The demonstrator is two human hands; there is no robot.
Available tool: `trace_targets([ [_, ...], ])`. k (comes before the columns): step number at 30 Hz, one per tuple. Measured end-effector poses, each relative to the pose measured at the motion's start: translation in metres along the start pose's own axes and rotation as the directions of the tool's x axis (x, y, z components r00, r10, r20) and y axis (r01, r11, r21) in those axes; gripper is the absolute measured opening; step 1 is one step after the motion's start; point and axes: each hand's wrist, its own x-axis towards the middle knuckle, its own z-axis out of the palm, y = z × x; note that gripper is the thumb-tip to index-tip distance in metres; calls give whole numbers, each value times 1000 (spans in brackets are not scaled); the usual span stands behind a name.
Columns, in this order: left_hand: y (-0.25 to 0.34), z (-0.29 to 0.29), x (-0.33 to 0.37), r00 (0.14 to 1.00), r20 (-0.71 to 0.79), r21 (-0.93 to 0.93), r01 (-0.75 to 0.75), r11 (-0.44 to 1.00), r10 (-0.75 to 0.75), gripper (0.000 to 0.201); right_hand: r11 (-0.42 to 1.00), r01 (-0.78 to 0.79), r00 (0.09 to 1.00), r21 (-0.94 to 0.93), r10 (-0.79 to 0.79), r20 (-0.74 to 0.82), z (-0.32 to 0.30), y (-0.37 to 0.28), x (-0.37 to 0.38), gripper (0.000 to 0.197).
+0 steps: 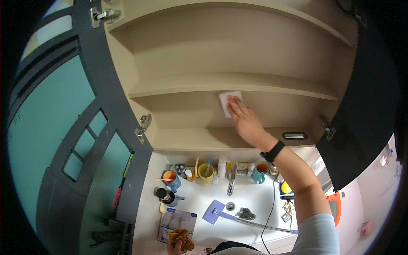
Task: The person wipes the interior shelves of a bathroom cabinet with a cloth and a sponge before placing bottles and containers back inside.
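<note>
My right hand (247,122), with a black band (273,152) on its wrist, is inside a beige wall cabinet (178,111). Its fingers lie over a white square sponge pad (224,103) and press it to the back panel, just beneath the middle shelf (238,83). Low at the front, my left hand (173,248) grips a bunched brown cloth (181,238), over the lower part of a grey and white flat package (176,221). Most of that hand is cut off by the lower edge.
Open dark doors flank the cabinet, the left one (106,123) with pale green panels. Below, the white washbasin (199,225) has a chrome faucet (232,180), a yellow cup (206,174), a blue cup (172,180) and a teal mug (260,172). A purple flat-headed mop (231,216) lies across it.
</note>
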Motion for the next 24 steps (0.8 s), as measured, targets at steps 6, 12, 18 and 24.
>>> trace_targets([
  [6,-10,-23,0,984,-152,50,-86,995,93,28,950,281,960,-136,-281,22,38,-73,76,47],
  [12,-19,-44,-1,962,-207,-110,-201,973,176,28,888,413,910,-201,-410,58,69,-130,126,45],
  [18,-7,-60,-5,970,-189,-43,-167,985,156,41,858,422,907,-295,-404,121,78,-151,131,45],
  [24,7,-37,-16,968,-159,-131,-213,968,192,29,940,338,940,-42,-336,53,73,-125,107,43],
])
